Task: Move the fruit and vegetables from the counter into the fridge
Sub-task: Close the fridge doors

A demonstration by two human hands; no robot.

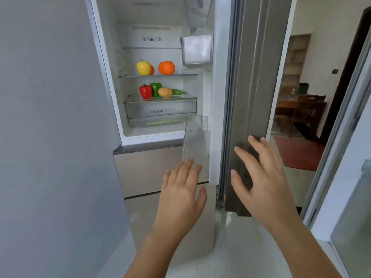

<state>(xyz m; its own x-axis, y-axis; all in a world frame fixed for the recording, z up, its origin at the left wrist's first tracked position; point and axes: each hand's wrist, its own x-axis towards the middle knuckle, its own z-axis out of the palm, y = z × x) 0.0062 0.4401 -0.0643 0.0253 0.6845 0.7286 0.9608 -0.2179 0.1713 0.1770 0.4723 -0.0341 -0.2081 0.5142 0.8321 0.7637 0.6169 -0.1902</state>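
The fridge (112, 81) stands open in front of me. On its upper glass shelf sit a yellow apple (143, 67) and an orange (166, 67), with another orange fruit half hidden behind the apple. The shelf below holds a red pepper (146, 91), a green pepper (156, 88), a potato (165, 92) and a cucumber (178, 91). My right hand (265, 177) lies with spread fingers against the outer face of the open fridge door (253, 81). My left hand (181, 189) hovers open, holding nothing, just below the door's clear lower bin (193, 141).
A grey wall (50, 137) fills the left side. A white door bin (197, 49) hangs on the door's inside. Below the open compartment are beige drawer fronts (146, 167). To the right a sliding glass door frame (341, 137) and a doorway show a dining table (297, 109).
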